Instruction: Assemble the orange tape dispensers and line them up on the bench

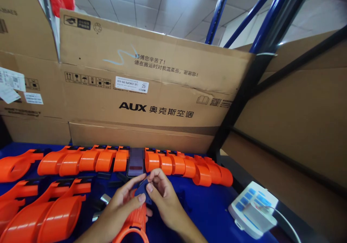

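Note:
In front of me is an orange plastic part (135, 219) with a ring-shaped end, which looks like a tape dispenser frame. My left hand (127, 199) is closed around its upper end, thumb resting on a small dark blue piece (142, 190) there. My right hand (162, 192) pinches that same blue piece between thumb and fingers from the other side. Whether the blue piece is fastened to the orange part, I cannot tell. Shiny metal cylinders (105, 199) and dark parts lie left of my hands, partly hidden by the left one.
Rows of similar orange parts (89, 160) stand along the back and left of the blue surface (200, 214). A phone-like dark device (136, 161) stands among them. At right lies a white device with blue keys (253, 208) and a cable. Cardboard (162, 102) walls the back.

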Demonstrator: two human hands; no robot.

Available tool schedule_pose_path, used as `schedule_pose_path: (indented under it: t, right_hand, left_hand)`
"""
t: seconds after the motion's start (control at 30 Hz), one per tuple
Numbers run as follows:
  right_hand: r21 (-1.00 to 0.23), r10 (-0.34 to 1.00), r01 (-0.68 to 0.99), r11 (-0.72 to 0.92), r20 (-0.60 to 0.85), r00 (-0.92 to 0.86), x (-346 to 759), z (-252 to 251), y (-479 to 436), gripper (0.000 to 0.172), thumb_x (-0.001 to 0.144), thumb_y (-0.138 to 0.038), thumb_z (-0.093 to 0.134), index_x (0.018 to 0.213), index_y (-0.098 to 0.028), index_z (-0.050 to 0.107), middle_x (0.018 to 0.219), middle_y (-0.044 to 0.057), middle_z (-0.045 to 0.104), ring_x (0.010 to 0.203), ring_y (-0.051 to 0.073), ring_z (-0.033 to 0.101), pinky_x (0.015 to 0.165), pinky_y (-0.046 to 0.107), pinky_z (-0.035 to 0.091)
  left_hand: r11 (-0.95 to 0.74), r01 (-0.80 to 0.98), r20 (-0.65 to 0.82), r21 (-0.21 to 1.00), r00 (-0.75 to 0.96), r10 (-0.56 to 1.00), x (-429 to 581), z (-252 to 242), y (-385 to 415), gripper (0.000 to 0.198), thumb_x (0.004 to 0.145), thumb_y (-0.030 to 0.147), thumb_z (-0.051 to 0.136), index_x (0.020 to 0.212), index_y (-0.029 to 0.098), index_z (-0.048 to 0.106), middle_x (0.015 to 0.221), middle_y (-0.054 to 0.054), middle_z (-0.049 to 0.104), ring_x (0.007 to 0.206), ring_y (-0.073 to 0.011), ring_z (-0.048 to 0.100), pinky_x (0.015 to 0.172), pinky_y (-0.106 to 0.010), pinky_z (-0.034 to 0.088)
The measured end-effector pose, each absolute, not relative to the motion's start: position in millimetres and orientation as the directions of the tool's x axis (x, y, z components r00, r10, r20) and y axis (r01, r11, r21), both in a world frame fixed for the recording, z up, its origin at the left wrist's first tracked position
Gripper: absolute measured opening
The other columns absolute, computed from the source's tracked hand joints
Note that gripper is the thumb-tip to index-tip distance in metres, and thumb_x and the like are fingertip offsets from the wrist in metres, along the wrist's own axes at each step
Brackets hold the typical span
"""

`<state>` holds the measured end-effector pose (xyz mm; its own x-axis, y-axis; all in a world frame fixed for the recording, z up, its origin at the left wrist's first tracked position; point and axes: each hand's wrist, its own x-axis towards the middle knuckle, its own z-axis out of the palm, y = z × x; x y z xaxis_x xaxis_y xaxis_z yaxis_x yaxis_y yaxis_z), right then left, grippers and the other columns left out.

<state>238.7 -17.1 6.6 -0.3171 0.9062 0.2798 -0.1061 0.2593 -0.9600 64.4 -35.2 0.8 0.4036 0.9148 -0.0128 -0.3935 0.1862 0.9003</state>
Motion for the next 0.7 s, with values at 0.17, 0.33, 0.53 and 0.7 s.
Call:
schedule_pose_path:
  t: [0.17,0.33,0.53,0.7]
  right_hand:
    - [-0.957,0.903,-0.001,0.29,0.274,-0.331,240,14,-18,0.031,0.094,-0.053,0.061,0.093,-0.024,0.049,0.089,0.0,0.057,0.08,0.017,0.053,0.075,0.028,0.045]
    - [-0.865,0.935,0.388,0.317,0.216,-0.282,265,30,-13,0.037,0.105,-0.049,0.033,0.093,-0.023,0.056,0.075,-0.001,0.058,0.07,0.017,0.053,0.067,0.028,0.041]
    - [-0.514,0.926,0.808,0.287,-0.069,-0.372,290,32,-24,0.02,0.077,-0.017,0.07,0.093,-0.025,0.062,0.059,-0.007,0.059,0.06,0.016,0.054,0.067,0.028,0.036]
    - [-0.488,0.896,0.796,0.358,-0.06,-0.44,285,31,-27,0.031,0.066,-0.003,0.061,0.088,-0.025,0.065,0.06,-0.007,0.062,0.062,0.014,0.057,0.075,0.029,0.04]
  left_hand:
    - [0.207,-0.415,-0.031,0.886,0.393,0.919,64,3,-37,0.058,0.086,0.029,0.074,0.14,0.026,0.052,0.119,-0.013,0.075,0.082,-0.0277,0.078,0.08,-0.04,0.058]
    - [0.311,-0.563,-0.112,0.766,0.359,0.927,60,4,-27,0.066,0.085,0.035,0.072,0.144,0.025,0.044,0.108,-0.014,0.079,0.077,-0.0287,0.078,0.067,-0.037,0.059]
    - [0.342,-0.657,-0.126,0.672,0.354,0.927,54,3,-18,0.068,0.084,0.038,0.069,0.145,0.019,0.047,0.105,-0.015,0.08,0.094,-0.0334,0.077,0.08,-0.043,0.059]
    - [0.341,-0.655,-0.143,0.674,0.337,0.93,58,4,-25,0.07,0.079,0.039,0.073,0.143,0.022,0.05,0.11,-0.013,0.08,0.099,-0.0349,0.075,0.085,-0.045,0.057]
